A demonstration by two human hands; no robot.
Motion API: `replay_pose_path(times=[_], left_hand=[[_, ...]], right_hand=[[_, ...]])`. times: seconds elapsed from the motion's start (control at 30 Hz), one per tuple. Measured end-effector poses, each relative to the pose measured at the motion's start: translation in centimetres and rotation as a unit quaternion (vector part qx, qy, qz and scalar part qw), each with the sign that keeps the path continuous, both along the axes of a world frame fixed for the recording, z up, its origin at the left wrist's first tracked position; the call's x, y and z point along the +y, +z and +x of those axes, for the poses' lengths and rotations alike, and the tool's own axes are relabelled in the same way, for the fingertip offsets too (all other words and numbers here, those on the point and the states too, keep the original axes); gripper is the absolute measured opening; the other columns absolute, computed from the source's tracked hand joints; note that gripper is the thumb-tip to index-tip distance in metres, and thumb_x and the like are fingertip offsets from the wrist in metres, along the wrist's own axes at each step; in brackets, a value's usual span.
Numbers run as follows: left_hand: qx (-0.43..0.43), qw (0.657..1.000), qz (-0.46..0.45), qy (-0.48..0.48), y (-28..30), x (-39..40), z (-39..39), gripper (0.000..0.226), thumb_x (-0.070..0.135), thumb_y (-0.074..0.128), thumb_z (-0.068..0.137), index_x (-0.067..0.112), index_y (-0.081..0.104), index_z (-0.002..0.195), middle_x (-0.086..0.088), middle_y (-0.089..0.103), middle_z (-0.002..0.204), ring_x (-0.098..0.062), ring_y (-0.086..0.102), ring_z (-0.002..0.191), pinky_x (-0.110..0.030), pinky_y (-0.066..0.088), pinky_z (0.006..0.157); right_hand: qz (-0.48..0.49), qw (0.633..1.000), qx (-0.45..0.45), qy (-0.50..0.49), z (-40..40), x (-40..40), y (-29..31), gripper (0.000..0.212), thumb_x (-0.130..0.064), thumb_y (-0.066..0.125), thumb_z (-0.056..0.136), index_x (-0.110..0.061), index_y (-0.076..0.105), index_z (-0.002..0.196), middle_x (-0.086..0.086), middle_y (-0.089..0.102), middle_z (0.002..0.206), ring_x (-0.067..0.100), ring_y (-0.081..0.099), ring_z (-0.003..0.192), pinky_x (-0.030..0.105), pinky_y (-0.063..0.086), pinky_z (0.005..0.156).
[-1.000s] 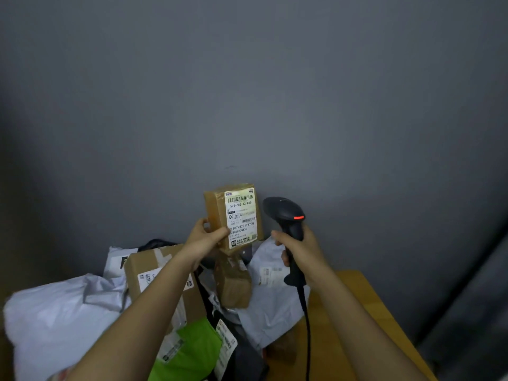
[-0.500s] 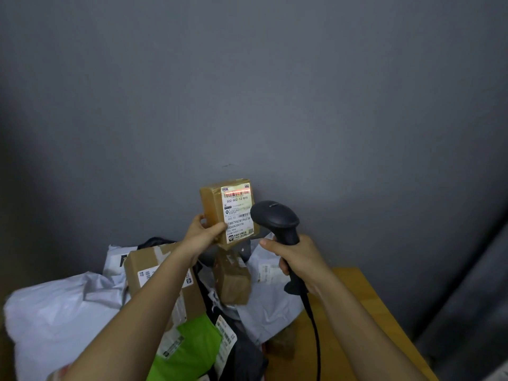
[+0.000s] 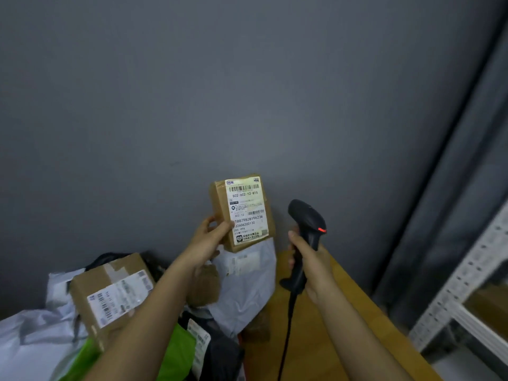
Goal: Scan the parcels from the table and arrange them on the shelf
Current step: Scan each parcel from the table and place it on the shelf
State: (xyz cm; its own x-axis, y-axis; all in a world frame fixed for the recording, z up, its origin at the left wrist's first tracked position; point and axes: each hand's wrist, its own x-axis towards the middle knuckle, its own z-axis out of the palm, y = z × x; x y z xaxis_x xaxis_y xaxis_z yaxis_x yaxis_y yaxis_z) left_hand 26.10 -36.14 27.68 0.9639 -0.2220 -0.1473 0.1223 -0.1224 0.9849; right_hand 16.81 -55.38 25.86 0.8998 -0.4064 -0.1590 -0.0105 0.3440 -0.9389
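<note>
1. Parcel (image 3: pixel 242 213), a small brown box, is held upright above the surface (image 3: pixel 324 334) by the left hand (image 3: pixel 209 240), thumb on the label face and fingers curled behind its lower left edge.
2. A black scanner (image 3: pixel 306 232) is gripped by the right hand (image 3: pixel 310 268), fingers wrapped round the handle; its head sits just beside the box, apart from it.
3. No scan line is seen on the label, so the scanning step is judged to be in hand or just finishing.
4. Next, the box would need carrying to the white shelf (image 3: pixel 467 284) at the right.
5. More parcels (image 3: pixel 115 295) are left piled on the surface.
</note>
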Motion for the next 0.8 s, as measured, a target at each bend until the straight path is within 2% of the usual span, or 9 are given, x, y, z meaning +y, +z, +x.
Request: replay_pose_path(times=[0.13,0.23,0.33,0.4,0.47,0.53,0.6,0.67,0.8], left_hand=[[-0.010,0.994,0.020,-0.105,-0.1,-7.1,-2.2,0.046,0.039,0.055,0.093,0.023,0.043,0.134,0.006,0.066,0.111,-0.011,0.062,0.098,-0.037,0.046,0.092],[-0.016,0.981,0.028,-0.194,-0.4,-13.2,-4.8,0.045,0.042,0.054,0.093,0.022,0.045,0.132,0.006,0.068,0.110,-0.010,0.064,0.095,-0.026,0.052,0.076],[-0.001,0.960,0.040,-0.276,-0.9,-19.4,-8.1,0.050,0.048,0.052,0.092,0.023,0.047,0.135,0.006,0.067,0.116,-0.013,0.063,0.104,-0.039,0.049,0.095],[0.014,0.945,0.043,-0.324,-1.2,-23.6,-10.8,0.048,0.049,0.051,0.092,0.023,0.048,0.132,0.006,0.066,0.116,-0.013,0.062,0.104,-0.042,0.046,0.098],[0.019,0.932,0.039,-0.360,-1.3,-27.5,-14.2,0.042,0.047,0.050,0.093,0.021,0.048,0.127,0.007,0.065,0.111,-0.012,0.062,0.099,-0.033,0.051,0.083],[0.025,0.923,0.034,-0.383,-1.5,-31.1,-17.6,0.038,0.045,0.050,0.094,0.021,0.045,0.122,0.007,0.063,0.107,-0.010,0.062,0.095,-0.024,0.049,0.068],[0.021,0.906,0.049,-0.420,-1.7,-34.6,-21.2,0.037,0.047,0.049,0.094,0.023,0.042,0.120,0.003,0.062,0.110,-0.013,0.062,0.097,-0.027,0.051,0.072],[0.021,0.888,0.058,-0.456,-2.2,-38.3,-24.9,0.038,0.049,0.048,0.093,0.023,0.042,0.120,0.001,0.062,0.112,-0.015,0.062,0.099,-0.031,0.052,0.079],[0.031,0.858,0.053,-0.509,-3.2,-45.0,-32.9,0.046,0.058,0.047,0.089,0.029,0.042,0.125,0.006,0.063,0.116,-0.012,0.061,0.101,-0.034,0.053,0.082]], right_hand=[[0.026,0.994,-0.008,-0.107,-4.3,-5.2,-1.0,0.017,-0.025,0.073,0.085,-0.014,0.065,0.094,-0.001,0.060,0.068,0.013,0.050,0.054,0.027,0.042,0.056],[0.012,0.984,-0.015,-0.179,-8.7,-9.4,-1.5,0.028,-0.029,0.075,0.081,-0.015,0.065,0.103,0.000,0.067,0.079,0.014,0.058,0.064,0.027,0.043,0.058],[0.002,0.972,-0.020,-0.233,-13.9,-13.4,-1.7,0.036,-0.035,0.077,0.075,-0.015,0.066,0.103,0.000,0.071,0.081,0.015,0.065,0.069,0.029,0.045,0.061],[-0.016,0.962,-0.017,-0.273,-17.7,-15.9,-1.9,0.040,-0.038,0.077,0.074,-0.016,0.067,0.105,0.000,0.070,0.081,0.015,0.062,0.067,0.029,0.046,0.059],[-0.033,0.949,-0.009,-0.312,-21.7,-18.2,-2.0,0.043,-0.042,0.078,0.069,-0.018,0.066,0.103,0.002,0.068,0.082,0.018,0.061,0.069,0.031,0.045,0.060],[-0.031,0.940,-0.005,-0.339,-25.6,-20.5,-2.6,0.031,-0.033,0.075,0.079,-0.019,0.065,0.105,-0.003,0.069,0.077,0.013,0.063,0.066,0.026,0.045,0.057],[-0.023,0.931,0.014,-0.363,-29.7,-22.7,-3.1,0.032,-0.030,0.071,0.084,-0.022,0.063,0.114,-0.004,0.072,0.091,0.012,0.066,0.079,0.026,0.046,0.059],[-0.020,0.922,0.040,-0.384,-34.0,-25.0,-3.7,0.046,-0.038,0.072,0.080,-0.025,0.060,0.121,0.000,0.070,0.109,0.018,0.065,0.096,0.030,0.045,0.062],[-0.015,0.899,0.070,-0.432,-42.9,-29.1,-4.4,0.062,-0.052,0.071,0.068,-0.028,0.057,0.124,-0.002,0.069,0.116,0.020,0.064,0.106,0.031,0.046,0.067]])
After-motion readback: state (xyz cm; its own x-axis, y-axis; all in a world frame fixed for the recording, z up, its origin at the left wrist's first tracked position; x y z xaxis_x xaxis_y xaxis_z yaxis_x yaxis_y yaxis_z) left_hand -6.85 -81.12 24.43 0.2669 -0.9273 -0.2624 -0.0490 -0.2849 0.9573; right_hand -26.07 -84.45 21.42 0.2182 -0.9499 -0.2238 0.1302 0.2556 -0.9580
